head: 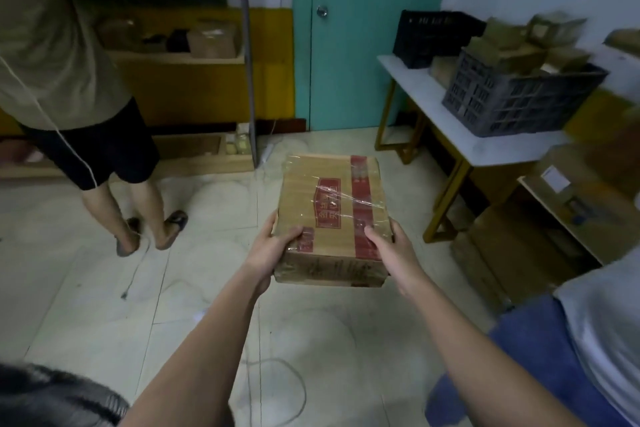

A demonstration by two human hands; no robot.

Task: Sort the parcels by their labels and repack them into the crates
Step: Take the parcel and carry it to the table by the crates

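Cardboard, brown and wrapped in clear film, printed with red bands: a parcel (332, 218) carried at centre frame, above the pale tiled floor (86, 288). Held from its near end, left hand (273, 246) at the near-left corner with thumb on top and fingers wrapped underneath, right hand (388, 243) at the near-right corner in the same clamp. Both forearms stretched forward from the bottom of the frame, parcel roughly level. Mid-carry, judging by that: one parcel in transit, not yet sorted. Next, likely a read of the label, then a turn towards the right. There, right of centre, a white table (433, 107) bearing a grey crate (512, 104) heaped with small boxes, blurred, so labels unreadable. Behind it, at upper right, a black crate (429, 38). At upper left, another person (62, 62) standing, back turned.
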